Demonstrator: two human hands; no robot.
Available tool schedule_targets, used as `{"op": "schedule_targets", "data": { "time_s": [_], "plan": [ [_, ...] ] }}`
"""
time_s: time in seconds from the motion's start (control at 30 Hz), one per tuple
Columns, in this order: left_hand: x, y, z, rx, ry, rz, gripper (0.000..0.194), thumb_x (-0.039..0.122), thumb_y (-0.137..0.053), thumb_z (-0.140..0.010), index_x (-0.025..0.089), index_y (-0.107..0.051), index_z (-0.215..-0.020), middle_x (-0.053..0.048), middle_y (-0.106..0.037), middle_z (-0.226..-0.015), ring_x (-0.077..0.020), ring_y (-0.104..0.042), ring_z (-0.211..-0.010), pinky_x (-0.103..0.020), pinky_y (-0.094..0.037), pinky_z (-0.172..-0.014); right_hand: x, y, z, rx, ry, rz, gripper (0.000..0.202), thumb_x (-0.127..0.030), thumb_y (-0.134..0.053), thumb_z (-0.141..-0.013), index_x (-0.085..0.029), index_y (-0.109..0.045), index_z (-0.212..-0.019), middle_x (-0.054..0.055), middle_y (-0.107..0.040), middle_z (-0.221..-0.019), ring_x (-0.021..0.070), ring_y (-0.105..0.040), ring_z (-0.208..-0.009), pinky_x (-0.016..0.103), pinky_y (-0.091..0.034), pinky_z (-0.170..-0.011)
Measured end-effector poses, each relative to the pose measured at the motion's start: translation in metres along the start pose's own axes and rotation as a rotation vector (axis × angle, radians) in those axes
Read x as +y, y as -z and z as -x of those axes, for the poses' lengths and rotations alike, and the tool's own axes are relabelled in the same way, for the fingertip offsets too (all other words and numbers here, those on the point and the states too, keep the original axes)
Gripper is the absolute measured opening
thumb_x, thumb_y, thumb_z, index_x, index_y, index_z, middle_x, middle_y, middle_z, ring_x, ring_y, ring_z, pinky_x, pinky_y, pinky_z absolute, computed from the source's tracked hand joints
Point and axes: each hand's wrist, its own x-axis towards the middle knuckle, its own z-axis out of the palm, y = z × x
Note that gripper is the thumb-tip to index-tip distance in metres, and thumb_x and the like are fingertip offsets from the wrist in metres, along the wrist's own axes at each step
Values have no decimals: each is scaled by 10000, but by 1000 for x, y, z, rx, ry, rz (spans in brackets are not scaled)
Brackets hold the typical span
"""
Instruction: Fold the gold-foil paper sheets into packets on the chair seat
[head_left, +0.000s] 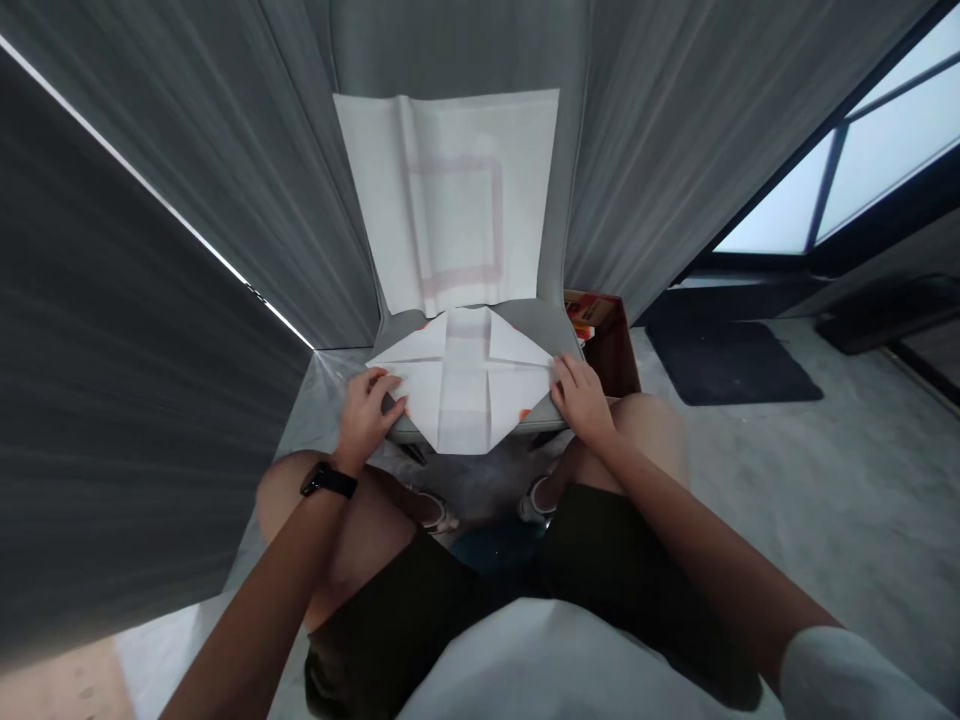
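Note:
A folded white paper [465, 380] lies on the seat of a grey chair [457, 40], creased into flaps with pointed left and right ends and small orange marks at its edges. My left hand [367, 410], with a black watch above the wrist, is at the paper's left end, thumb and fingers apart at its edge. At the right end, my right hand [580, 395] has its fingers together, gripping the tip of the paper. Behind it, a flat white sheet [457, 200] with a faint pink outline leans against the chair's backrest.
Grey curtains [675, 100] hang on both sides of the chair. A red cardboard box [611, 345] stands right of the seat. Farther right, a dark mat [731, 362] lies on the floor near a window [795, 190]. My knees flank the seat's front edge.

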Motion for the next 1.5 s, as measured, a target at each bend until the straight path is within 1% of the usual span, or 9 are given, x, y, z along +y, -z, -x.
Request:
{"op": "schedule_targets", "data": {
  "time_s": [0.17, 0.4, 0.67, 0.8, 0.93, 1.07, 1.2, 1.33, 1.5],
  "plan": [
    [-29, -5, -21, -80, -45, -1, 685, 573, -527, -1015, 141, -490, -1546, -213, -376, -1686, -386, -364, -1560, -605, -310, -1273, 6, -1, 0, -109, 88, -69, 500, -207, -407, -1034, -140, -623, -1481, 175, -616, -1528, 327, -567, -1422, 577, -435, -1238],
    [-46, -24, -18, -174, -10, 73, 655, 582, -313, -1090, 149, -572, -1509, -177, -459, -1657, -363, -314, -1601, -618, -267, -1299, 5, 6, -1, -98, 95, -85, 481, -295, -375, -1099, -125, -630, -1470, 182, -627, -1516, 312, -589, -1409, 567, -456, -1225],
    [-18, -10, 8, -188, -100, -41, 639, 538, -331, -1105, 118, -536, -1539, -209, -447, -1657, -384, -331, -1589, -611, -320, -1277, 13, 12, 5, -123, 173, -26, 486, -343, -389, -1110, -110, -635, -1458, 191, -628, -1510, 316, -585, -1402, 536, -461, -1207],
    [4, -6, 35, -194, -65, -123, 632, 517, -368, -1106, 129, -478, -1593, -208, -386, -1695, -400, -305, -1594, -613, -341, -1259, 23, 15, 10, -155, 215, 35, 519, -330, -346, -1113, -122, -563, -1535, 177, -571, -1580, 312, -555, -1437, 535, -432, -1222],
    [8, 1, 50, -237, -94, -135, 592, 390, -402, -1089, 170, -421, -1638, -176, -336, -1727, -391, -280, -1604, -607, -314, -1271, 31, 17, 9, -202, 285, 27, 561, -323, -320, -1108, -143, -462, -1620, 172, -535, -1614, 310, -506, -1484, 545, -384, -1254],
    [4, 6, 55, -312, -170, -153, 783, 268, -523, -960, 167, -289, -1700, -174, -191, -1778, -427, -174, -1633, -618, -289, -1272, 36, 21, 9, -263, 337, 8, 719, -563, -397, -1084, -164, -347, -1680, 187, -431, -1685, 355, -431, -1538, 581, -350, -1267],
    [7, 9, 58, -314, -153, -237, 924, 276, -595, -877, 116, -228, -1710, -209, -309, -1732, -442, -303, -1582, -592, -345, -1235, 38, 27, 11, -307, 384, 35, 1046, -823, -512, -935, -126, -303, -1687, 230, -402, -1688, 416, -400, -1543, 602, -318, -1278],
    [11, 16, 67, -270, -180, -272, 834, 310, -540, -935, 139, -264, -1703, -188, -471, -1647, -393, -452, -1503, -516, -420, -1171, 35, 33, 20, -288, 418, 84, 928, -690, -553, -980, -93, -350, -1661, 251, -474, -1625, 421, -454, -1489, 607, -313, -1274],
    [16, 20, 80, -244, -242, -327, 685, 312, -497, -1006, 150, -387, -1662, -193, -516, -1613, -379, -496, -1477, -479, -487, -1081, 27, 36, 31, -214, 386, 120, 799, -519, -568, -1002, -104, -364, -1654, 245, -473, -1626, 417, -431, -1505, 617, -302, -1275]
  ]
}}
